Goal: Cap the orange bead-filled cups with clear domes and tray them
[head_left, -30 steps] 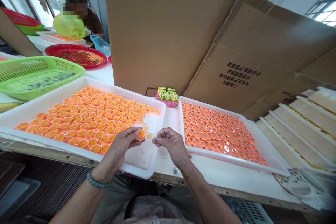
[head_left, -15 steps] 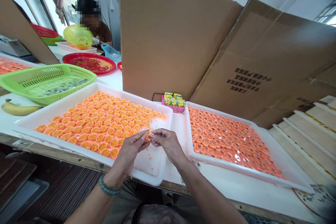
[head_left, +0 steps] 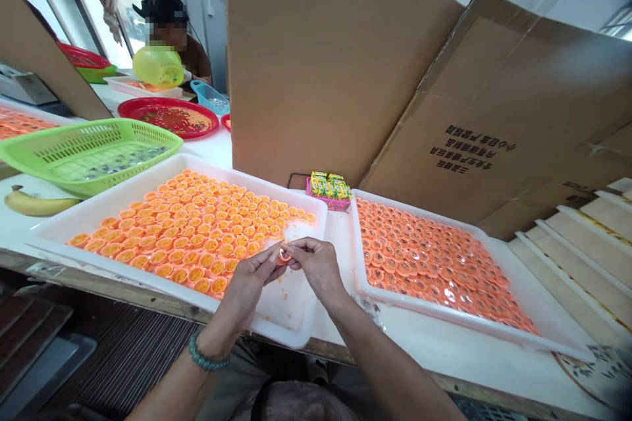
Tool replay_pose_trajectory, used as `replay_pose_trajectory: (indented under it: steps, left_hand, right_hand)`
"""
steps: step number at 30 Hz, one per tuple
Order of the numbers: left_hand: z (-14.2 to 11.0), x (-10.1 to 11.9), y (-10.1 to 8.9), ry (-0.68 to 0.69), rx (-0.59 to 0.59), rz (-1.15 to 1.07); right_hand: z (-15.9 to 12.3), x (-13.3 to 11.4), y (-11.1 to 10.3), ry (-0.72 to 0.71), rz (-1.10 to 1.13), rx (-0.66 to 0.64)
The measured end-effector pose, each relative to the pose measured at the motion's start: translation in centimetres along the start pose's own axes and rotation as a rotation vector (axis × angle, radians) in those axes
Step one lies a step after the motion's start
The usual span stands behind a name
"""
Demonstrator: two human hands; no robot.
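My left hand (head_left: 249, 286) pinches a small round orange cup (head_left: 283, 254) between thumb and fingers, above the near right corner of the left white tray (head_left: 296, 335). My right hand (head_left: 318, 270) is closed too, its fingertips pressed on the same cup from the right. A shiny clear surface shows on the cup's face; the fingers cover part of it. Several rows of orange cups with yellow-orange insides (head_left: 197, 223) fill most of that tray. In the right white tray (head_left: 434, 316) lie many orange discs (head_left: 424, 256) with glossy tops and dark centres.
Cardboard sheets (head_left: 340, 66) stand behind the trays. A pink basket of small yellow packets (head_left: 330, 189) sits between them. To the left are a green basket (head_left: 93, 154), a banana (head_left: 42, 202) and a red tray (head_left: 168, 117). Beyond, a person (head_left: 197, 59) holds a yellow bowl (head_left: 158, 67).
The cup in my hands now shows a shiny clear face where orange edges showed before. My hands have barely moved. The other person's yellow bowl has tilted and shifted right.
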State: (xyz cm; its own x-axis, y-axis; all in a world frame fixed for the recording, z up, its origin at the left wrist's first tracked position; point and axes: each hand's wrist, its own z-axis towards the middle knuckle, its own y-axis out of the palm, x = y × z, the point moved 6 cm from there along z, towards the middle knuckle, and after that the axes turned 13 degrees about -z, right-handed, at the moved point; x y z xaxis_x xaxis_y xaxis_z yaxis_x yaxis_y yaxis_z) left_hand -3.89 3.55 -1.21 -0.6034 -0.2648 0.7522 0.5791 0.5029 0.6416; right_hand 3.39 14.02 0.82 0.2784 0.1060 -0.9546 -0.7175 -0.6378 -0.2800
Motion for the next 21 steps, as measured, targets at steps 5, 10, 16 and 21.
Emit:
replay_pose_trajectory:
  steps: [5, 10, 16, 21]
  left_hand:
    - [0.0, 0.1, -0.4, 0.041, 0.015, 0.088]
    - [-0.2, 0.4, 0.0, 0.061, -0.002, 0.076]
    - [-0.4, 0.5, 0.7, 0.099, -0.076, 0.147]
    - [-0.3, 0.1, 0.7, 0.072, -0.084, 0.236]
  right_hand:
    - [-0.3, 0.1, 0.2, -0.054, -0.007, -0.035]
    - [-0.8, 0.3, -0.4, -0.139, -0.057, 0.03]
    - [-1.8, 0.8, -0.7, -0.189, -0.149, -0.055]
    - [-2.2, 1.1, -1.1, -0.192, -0.103, -0.072]
